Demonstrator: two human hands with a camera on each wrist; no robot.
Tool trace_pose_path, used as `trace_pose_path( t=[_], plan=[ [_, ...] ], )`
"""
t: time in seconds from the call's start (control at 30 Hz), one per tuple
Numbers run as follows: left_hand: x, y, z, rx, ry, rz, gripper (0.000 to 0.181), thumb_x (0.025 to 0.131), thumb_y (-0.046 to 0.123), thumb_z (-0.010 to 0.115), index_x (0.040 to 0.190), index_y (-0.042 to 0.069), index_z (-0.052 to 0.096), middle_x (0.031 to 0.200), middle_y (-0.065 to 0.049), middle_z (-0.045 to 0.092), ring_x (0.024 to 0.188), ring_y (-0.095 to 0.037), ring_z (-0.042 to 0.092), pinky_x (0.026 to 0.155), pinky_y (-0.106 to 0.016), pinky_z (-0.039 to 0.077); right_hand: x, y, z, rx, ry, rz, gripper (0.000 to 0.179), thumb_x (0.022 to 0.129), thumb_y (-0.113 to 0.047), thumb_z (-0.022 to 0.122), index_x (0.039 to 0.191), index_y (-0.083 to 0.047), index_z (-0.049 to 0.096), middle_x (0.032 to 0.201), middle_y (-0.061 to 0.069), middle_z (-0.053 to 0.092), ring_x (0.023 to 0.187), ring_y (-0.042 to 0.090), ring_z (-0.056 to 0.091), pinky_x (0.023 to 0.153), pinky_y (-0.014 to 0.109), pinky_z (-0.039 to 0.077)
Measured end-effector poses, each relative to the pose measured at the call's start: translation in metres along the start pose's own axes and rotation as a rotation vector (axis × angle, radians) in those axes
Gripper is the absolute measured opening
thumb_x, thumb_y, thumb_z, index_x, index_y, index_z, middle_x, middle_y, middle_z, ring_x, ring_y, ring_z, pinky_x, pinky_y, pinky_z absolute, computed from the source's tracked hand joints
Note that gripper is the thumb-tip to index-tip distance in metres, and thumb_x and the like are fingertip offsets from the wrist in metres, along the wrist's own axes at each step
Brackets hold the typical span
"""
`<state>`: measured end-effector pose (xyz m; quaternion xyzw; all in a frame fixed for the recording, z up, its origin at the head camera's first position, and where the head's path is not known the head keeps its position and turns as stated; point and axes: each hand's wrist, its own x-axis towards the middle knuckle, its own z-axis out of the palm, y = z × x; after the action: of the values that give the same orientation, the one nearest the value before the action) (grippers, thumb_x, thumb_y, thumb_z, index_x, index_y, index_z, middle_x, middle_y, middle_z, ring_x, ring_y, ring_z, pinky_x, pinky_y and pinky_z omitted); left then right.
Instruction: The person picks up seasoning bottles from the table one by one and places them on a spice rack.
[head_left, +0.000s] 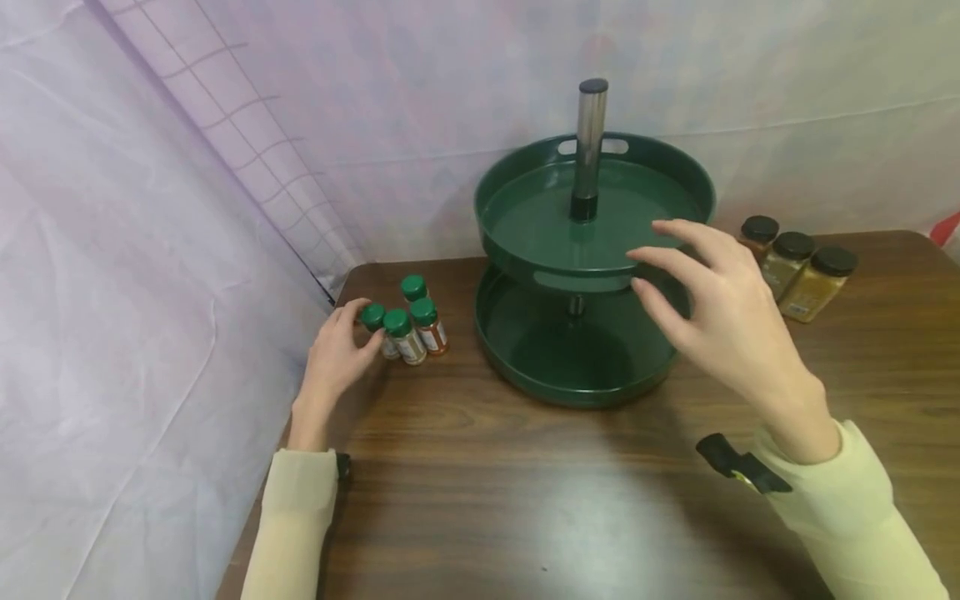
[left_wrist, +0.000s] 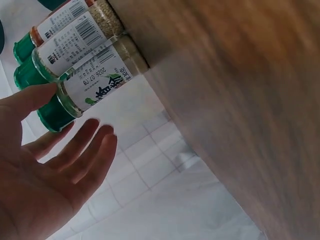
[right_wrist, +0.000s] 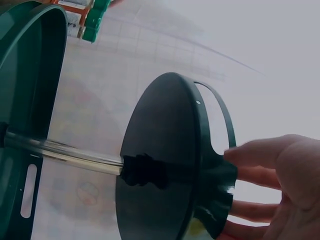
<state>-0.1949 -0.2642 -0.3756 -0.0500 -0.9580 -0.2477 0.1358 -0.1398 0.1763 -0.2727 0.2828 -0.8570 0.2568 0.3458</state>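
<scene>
My left hand (head_left: 341, 346) has its thumb and forefinger around the green cap of a spice bottle (left_wrist: 95, 82), the outermost of a small group. That bottle stands upright on the table, and the other fingers spread behind it. Close against it are more green-capped spice bottles (head_left: 406, 337), one with red-orange contents (head_left: 432, 329). My right hand (head_left: 720, 308) is at the right front rim of a two-tier dark green turntable tray (head_left: 592, 271). Its fingers are spread and bent with nothing between them; whether they touch the rim I cannot tell.
Three black-capped spice jars (head_left: 813, 283) stand right of the tray, behind my right hand. A metal post (head_left: 591, 150) rises through both tiers. The brown wooden table (head_left: 465, 467) meets white cloth (head_left: 150, 333) at left and back.
</scene>
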Motion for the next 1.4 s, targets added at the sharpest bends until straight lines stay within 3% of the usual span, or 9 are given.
trace_pose_path(
  t=[0.33, 0.8, 1.07, 1.4],
  plan=[
    [0.001, 0.001, 0.0, -0.105, 0.041, 0.009, 0.043, 0.093, 0.013, 0.072, 0.129, -0.003, 0.056, 0.117, -0.026, 0.067, 0.099, -0.042, 0.069, 0.087, -0.058, 0.052, 0.0, 0.0, 0.002, 0.009, 0.027, 0.014, 0.027, 0.084, 0.001, 0.077, 0.111, -0.004, 0.075, 0.129, 0.02, 0.062, 0.122, 0.042, 0.053, 0.108, 0.058, 0.036],
    [-0.003, 0.008, -0.005, -0.108, 0.121, -0.021, 0.042, 0.09, 0.018, 0.075, 0.123, -0.003, 0.059, 0.106, -0.024, 0.07, 0.091, -0.038, 0.07, 0.081, -0.054, 0.054, -0.001, 0.003, 0.005, 0.007, 0.04, 0.012, 0.027, 0.082, 0.001, 0.08, 0.108, -0.004, 0.075, 0.125, 0.02, 0.064, 0.12, 0.042, 0.055, 0.106, 0.058, 0.037],
    [-0.006, 0.014, -0.018, -0.064, 0.197, -0.038, 0.039, 0.09, 0.021, 0.074, 0.117, -0.003, 0.061, 0.093, -0.021, 0.069, 0.083, -0.036, 0.066, 0.073, -0.051, 0.052, 0.0, 0.003, 0.006, 0.01, 0.038, 0.013, 0.026, 0.082, 0.001, 0.08, 0.107, -0.003, 0.075, 0.124, 0.019, 0.065, 0.12, 0.042, 0.055, 0.105, 0.058, 0.038],
    [-0.002, 0.046, -0.048, -0.047, 0.278, -0.002, 0.04, 0.09, 0.021, 0.071, 0.118, -0.005, 0.06, 0.095, -0.02, 0.068, 0.079, -0.033, 0.066, 0.069, -0.045, 0.051, 0.0, 0.006, 0.006, 0.018, 0.041, 0.017, 0.022, 0.081, 0.001, 0.08, 0.102, -0.002, 0.074, 0.121, 0.019, 0.065, 0.117, 0.042, 0.055, 0.102, 0.059, 0.038]
  ],
)
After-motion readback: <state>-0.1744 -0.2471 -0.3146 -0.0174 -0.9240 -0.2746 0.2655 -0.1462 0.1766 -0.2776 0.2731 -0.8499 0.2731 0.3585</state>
